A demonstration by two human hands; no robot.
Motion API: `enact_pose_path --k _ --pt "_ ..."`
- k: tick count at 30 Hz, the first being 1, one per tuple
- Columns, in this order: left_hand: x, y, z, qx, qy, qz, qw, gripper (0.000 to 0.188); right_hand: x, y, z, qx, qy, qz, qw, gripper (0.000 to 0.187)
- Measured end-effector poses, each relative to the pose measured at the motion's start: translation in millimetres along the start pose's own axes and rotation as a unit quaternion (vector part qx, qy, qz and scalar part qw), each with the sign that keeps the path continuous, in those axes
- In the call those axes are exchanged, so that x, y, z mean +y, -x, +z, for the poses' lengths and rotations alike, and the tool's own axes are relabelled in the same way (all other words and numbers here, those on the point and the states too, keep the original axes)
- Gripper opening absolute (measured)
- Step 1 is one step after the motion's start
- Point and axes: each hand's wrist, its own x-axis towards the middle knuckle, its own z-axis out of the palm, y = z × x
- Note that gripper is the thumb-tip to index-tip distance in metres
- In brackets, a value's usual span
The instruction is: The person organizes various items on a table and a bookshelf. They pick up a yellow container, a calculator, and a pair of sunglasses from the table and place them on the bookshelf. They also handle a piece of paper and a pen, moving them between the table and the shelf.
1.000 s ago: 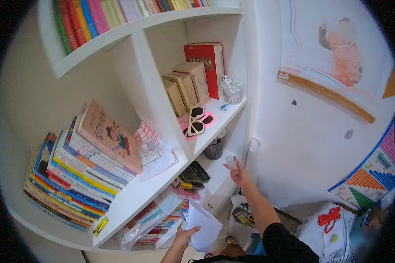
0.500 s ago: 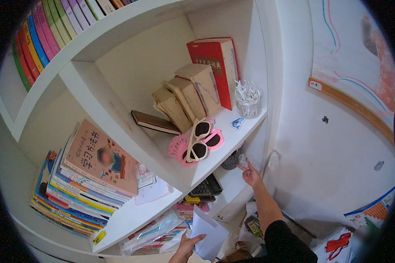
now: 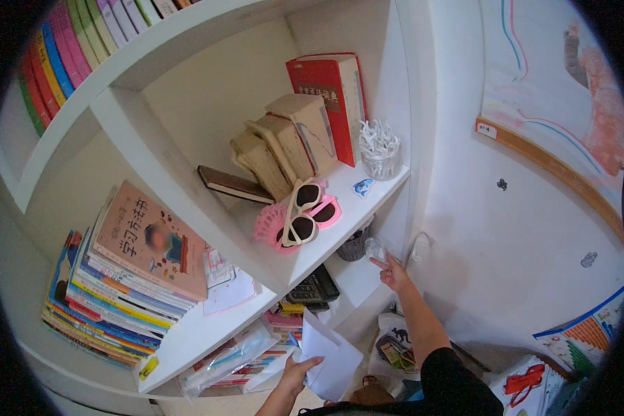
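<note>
My left hand is closed on a folded sheet of white paper, its thumb lying across the front. A thin blue pen-like stick pokes up beside the fingers; whether the hand grips it too is unclear. My right hand reaches to the lower shelf, finger and thumb apart. Just beyond its fingertips stands a small clear container; I cannot tell whether they touch it. Next to that is a dark grey woven basket. A black calculator lies further left on this shelf.
Above, the shelf holds sunglasses, old thick books, a red dictionary and a jar of white picks. Stacked books fill the left compartment. Bags stand below, with red-handled scissors at lower right.
The view has shifted slightly, so the shelves sit a little further left and up. My right hand has drawn back slightly from the clear container. The left hand still holds the paper.
</note>
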Motion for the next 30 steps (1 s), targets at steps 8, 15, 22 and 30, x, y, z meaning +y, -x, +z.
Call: enact_pose_path --k 8,15,22,30 --pt "1 16 -1 -0.033 0.001 -0.005 0.999 0.053 15 83 45 0.125 0.153 -0.089 0.976 0.026" --pt "-3 32 -12 -0.041 0.017 0.007 0.999 0.058 -5 182 113 0.082 0.374 -0.151 0.911 0.017" --pt "-10 58 -29 -0.053 0.040 0.044 0.997 0.056 -14 265 248 -0.165 0.411 -0.230 0.866 0.021" --pt "-5 94 -55 -0.048 0.068 0.084 0.993 0.053 26 255 402 -0.168 0.463 -0.429 0.757 0.034"
